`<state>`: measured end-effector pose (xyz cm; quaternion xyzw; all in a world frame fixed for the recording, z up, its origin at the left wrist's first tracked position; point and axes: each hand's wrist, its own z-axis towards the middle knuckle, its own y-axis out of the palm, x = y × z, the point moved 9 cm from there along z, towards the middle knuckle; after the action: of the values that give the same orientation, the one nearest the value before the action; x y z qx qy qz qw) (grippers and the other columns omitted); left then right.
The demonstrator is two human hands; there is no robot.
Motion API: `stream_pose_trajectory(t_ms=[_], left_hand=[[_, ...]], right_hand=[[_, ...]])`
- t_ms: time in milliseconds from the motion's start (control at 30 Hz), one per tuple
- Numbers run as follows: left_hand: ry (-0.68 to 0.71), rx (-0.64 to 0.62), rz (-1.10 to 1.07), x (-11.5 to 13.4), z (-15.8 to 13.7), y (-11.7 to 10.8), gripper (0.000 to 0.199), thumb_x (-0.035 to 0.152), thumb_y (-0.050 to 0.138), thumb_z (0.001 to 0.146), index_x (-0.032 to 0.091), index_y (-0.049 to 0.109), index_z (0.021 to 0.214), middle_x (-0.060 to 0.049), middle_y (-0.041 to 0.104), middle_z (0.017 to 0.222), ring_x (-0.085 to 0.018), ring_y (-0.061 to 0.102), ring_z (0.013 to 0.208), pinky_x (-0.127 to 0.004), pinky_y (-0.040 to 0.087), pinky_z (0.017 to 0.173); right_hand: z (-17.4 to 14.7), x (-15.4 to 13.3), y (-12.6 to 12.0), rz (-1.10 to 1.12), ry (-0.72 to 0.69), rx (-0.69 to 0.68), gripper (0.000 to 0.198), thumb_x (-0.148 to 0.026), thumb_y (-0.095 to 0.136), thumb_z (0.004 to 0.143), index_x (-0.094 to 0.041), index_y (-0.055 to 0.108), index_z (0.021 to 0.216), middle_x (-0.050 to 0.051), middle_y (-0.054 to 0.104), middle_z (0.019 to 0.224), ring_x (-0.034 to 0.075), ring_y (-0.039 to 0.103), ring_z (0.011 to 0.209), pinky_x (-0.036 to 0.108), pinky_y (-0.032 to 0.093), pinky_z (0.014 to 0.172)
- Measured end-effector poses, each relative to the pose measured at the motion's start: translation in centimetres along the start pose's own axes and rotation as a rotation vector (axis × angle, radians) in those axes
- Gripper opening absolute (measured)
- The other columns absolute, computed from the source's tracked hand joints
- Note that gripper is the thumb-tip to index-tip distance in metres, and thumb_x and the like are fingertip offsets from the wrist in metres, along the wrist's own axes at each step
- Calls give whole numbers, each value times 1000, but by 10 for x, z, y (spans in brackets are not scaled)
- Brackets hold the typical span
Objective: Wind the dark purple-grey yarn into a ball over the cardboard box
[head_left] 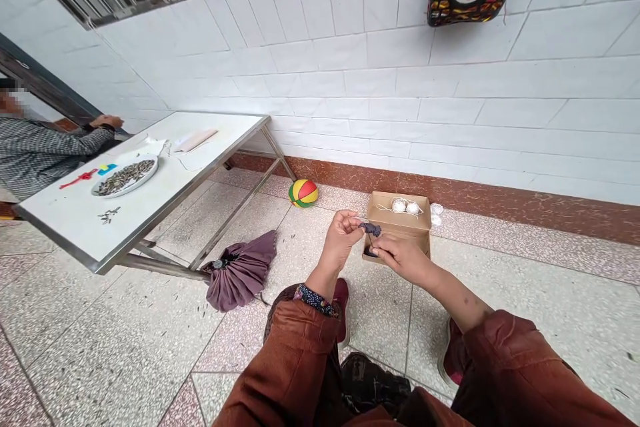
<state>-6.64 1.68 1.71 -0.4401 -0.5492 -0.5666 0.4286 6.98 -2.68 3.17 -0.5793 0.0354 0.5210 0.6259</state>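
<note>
My left hand (342,239) is closed in a pinch on a small dark purple-grey bunched piece (371,229), which looks like cloth or yarn. Just below it, on the right, my right hand (400,257) has its fingers pressed together; a thin dark strand or stem seems to run from the piece towards them. What exactly the right fingers grip is too small to make out. Beneath both hands an open cardboard box (425,245) lies on the floor. Two white balls of string (405,206) rest in its far part, and something dark (369,251) shows at its near left.
Two small white pieces (436,214) lie beside the box. A striped ball (303,193), a folded purple umbrella (243,273) and a white table (150,220) are on the left. A plate of seeds (125,177) stands on it. A person (45,153) sits beyond. The tiled wall (390,87) runs behind.
</note>
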Motion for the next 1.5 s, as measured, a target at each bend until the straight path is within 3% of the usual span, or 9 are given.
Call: stream_pose_trajectory(t_ms=[200,333,533,767,933,1133,1233,1333,1500], left_hand=[[-39,-175,168,-6,-1,15,47,13,78,64,20,50,102,6,62,75,-7,54,61,-22,40,64],[-79,-346,58,-1,-8,32,49,17,81,65,19,52,103,4,64,79,-9,58,68,-23,42,67],[-25,-208,-52,19,27,31,47,21,80,65,19,51,102,4,63,79,-8,56,66,-24,43,67],[75,-239,224,23,73,48,43,5,68,65,19,51,101,5,60,77,-8,54,67,-24,43,68],[109,-119,320,21,82,37,40,6,67,67,19,51,101,4,59,78,-9,53,66,-24,42,67],[-3,-449,186,24,63,74,39,12,75,67,19,54,99,3,61,80,-9,56,71,-24,44,71],[-71,-525,19,22,59,92,42,19,81,67,19,56,101,1,62,84,-10,59,75,-25,45,74],[-45,-402,-58,19,71,89,42,23,81,68,20,55,101,1,63,83,-10,58,73,-24,45,72],[82,-176,129,18,92,69,38,17,75,67,20,54,99,3,60,78,-10,57,70,-24,44,71]], right_hand=[[14,4,-39,-7,-6,176,26,-30,47,103,-22,70,99,7,70,90,21,67,83,33,53,77],[26,29,-33,68,60,204,28,-34,46,102,-22,69,91,6,71,87,21,67,79,33,53,73],[24,30,-13,22,115,137,32,-42,44,101,-22,67,90,6,71,78,23,66,69,34,50,63],[36,16,-77,-92,88,263,22,-36,49,101,-23,67,95,7,70,89,23,66,82,35,50,74],[42,20,-90,1,112,278,20,-36,54,98,-23,67,90,3,64,78,19,60,72,31,47,67],[36,53,-102,153,265,478,26,-42,56,95,-22,66,84,3,61,76,18,55,69,30,46,65],[27,81,-85,252,331,456,30,-46,54,95,-21,64,82,3,63,76,18,57,68,30,48,64],[16,89,-52,297,376,331,31,-48,48,97,-22,63,90,2,61,71,18,58,63,31,51,61],[3,46,-32,187,252,109,28,-39,42,103,-23,61,89,2,66,77,19,63,71,33,53,69]])
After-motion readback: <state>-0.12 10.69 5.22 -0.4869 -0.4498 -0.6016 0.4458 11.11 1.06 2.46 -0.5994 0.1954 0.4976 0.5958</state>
